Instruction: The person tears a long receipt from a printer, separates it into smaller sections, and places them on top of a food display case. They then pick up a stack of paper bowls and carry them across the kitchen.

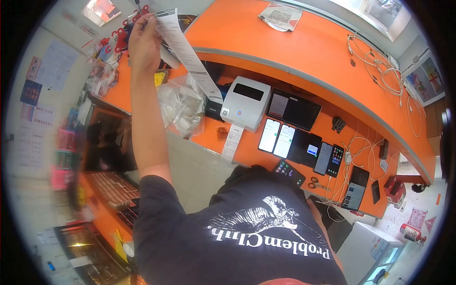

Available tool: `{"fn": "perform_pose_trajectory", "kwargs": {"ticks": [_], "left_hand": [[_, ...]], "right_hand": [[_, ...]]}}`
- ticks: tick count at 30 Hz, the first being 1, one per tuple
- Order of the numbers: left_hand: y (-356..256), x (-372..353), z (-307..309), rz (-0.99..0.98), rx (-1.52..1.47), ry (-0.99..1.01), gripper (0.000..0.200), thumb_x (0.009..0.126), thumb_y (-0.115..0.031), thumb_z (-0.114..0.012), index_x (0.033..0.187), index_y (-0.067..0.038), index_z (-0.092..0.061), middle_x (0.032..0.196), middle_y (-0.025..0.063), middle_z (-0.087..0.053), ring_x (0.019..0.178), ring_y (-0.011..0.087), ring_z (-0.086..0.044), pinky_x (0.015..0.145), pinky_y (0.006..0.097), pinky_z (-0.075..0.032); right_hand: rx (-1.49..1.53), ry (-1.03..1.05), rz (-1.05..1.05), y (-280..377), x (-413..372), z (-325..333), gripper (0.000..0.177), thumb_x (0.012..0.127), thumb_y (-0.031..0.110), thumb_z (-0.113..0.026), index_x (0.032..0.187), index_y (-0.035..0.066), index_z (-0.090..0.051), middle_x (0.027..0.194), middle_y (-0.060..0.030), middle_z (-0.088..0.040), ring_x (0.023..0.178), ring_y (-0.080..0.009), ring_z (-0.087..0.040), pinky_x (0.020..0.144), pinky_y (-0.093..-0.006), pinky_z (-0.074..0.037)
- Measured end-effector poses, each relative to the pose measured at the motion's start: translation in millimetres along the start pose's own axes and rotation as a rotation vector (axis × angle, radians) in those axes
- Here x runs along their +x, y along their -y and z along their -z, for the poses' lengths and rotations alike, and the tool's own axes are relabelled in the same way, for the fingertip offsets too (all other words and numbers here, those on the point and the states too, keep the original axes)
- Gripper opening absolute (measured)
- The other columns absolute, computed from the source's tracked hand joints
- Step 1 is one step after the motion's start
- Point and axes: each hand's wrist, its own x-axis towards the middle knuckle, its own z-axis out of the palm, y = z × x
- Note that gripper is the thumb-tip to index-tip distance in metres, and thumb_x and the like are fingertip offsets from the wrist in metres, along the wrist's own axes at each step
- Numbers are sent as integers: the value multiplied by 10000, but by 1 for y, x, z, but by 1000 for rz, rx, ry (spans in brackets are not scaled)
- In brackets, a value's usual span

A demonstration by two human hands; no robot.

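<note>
Orange counter [304, 42] bears a clear bag [183, 102] of white packets; left hand [144, 45] pinches a paper strip [187, 52].

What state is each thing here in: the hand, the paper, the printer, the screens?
left hand: raised, fingers shut on paper strip
paper strip: unrolled, printed
label printer: lid closed, slip hanging at front
white-screen phone: lit
large tablet: mostly dark
small tablet: lit
</note>
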Motion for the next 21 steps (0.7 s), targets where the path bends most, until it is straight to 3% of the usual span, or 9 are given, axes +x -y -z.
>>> {"fn": "perform_pose_trajectory", "kwargs": {"ticks": [3, 6, 8, 12, 14, 17, 21], "left_hand": [[-4, 0, -3, -34, -22, 15, 218, 1069, -165, -667, 1244, -44, -620, 1146, 49, -716, 1039, 160, -677, 947, 351, -532], [-5, 4, 0, -44, -44, 24, 219, 1061, -157, -679, 1243, -43, -635, 1153, 40, -717, 1043, 143, -671, 926, 315, -527], [-9, 5, -3, -86, -42, 24, 227, 1055, -147, -686, 1250, -39, -643, 1156, 36, -720, 1028, 129, -667, 898, 277, -516], [-10, 7, -1, -104, -20, 13, 243, 1051, -145, -693, 1261, -32, -644, 1166, 45, -721, 1035, 130, -671, 902, 277, -524], [-8, 13, 5, -98, 9, 6, 247, 1072, -115, -649, 1303, -46, -596, 1215, 87, -724, 1145, 206, -692, 1005, 359, -551], [-7, 23, 18, -124, -18, 33, 260, 1068, -115, -656, 1307, -42, -586, 1227, 97, -717, 1149, 214, -690, 1021, 376, -546], [-19, 19, 7, -111, -23, 2, 255, 1064, -116, -663, 1294, -36, -585, 1224, 106, -717, 1148, 224, -690, 1032, 395, -542]], "right_hand": [[116, 41, 5, -5, 2, 1, 236, 1079, 285, -539, 1015, 88, -651, 880, -58, -709, 692, -163, -656, 638, -307, -556], [313, -27, -179, 17, -9, -9, 242, 1075, 300, -558, 1021, 87, -659, 874, -63, -721, 682, -173, -671, 642, -306, -572], [-42, 56, -154, 30, -18, -10, 188, 1116, 225, -503, 1197, 87, -601, 1099, -63, -647, 1031, -137, -581, 955, -316, -451], [189, 37, -225, 23, -14, -11, 156, 1096, 183, -547, 1205, 84, -598, 1104, -70, -652, 1039, -143, -591, 954, -323, -463], [330, -38, -182, 9, -5, -11, 237, 1047, 308, -612, 1032, 83, -686, 877, -82, -743, 685, -193, -706, 633, -325, -598], [280, -25, -81, -13, 7, -1, 222, 1035, 290, -625, 1019, 77, -685, 867, -90, -743, 677, -203, -707, 623, -336, -603], [416, -77, -203, 15, -8, -16, 193, 1027, 250, -621, 999, 68, -676, 853, -100, -742, 664, -220, -707, 613, -338, -608]]}}
